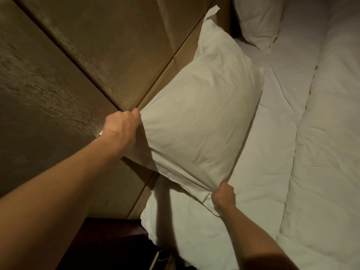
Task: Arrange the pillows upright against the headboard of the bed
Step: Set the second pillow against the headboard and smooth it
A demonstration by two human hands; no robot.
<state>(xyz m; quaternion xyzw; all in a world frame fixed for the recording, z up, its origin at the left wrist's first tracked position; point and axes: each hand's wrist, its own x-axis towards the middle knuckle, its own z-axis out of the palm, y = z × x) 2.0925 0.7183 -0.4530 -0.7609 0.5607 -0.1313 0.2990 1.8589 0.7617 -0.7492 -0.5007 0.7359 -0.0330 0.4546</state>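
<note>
A white pillow (200,117) stands tilted against the padded brown headboard (109,61). My left hand (121,129) grips its upper near corner beside the headboard. My right hand (223,197) pinches its lower near corner just above the sheet. Behind it a second white pillow (212,32) leans on the headboard, mostly hidden. A third pillow (259,20) lies farther along the bed at the top of the view. Another white pillow or cushion (175,217) lies flat under the held one, near the bed's edge.
A white sheet (268,133) covers the mattress, and a thick white duvet (327,143) runs along the right. A dark wooden bedside table (109,242) stands below the headboard at the bottom left.
</note>
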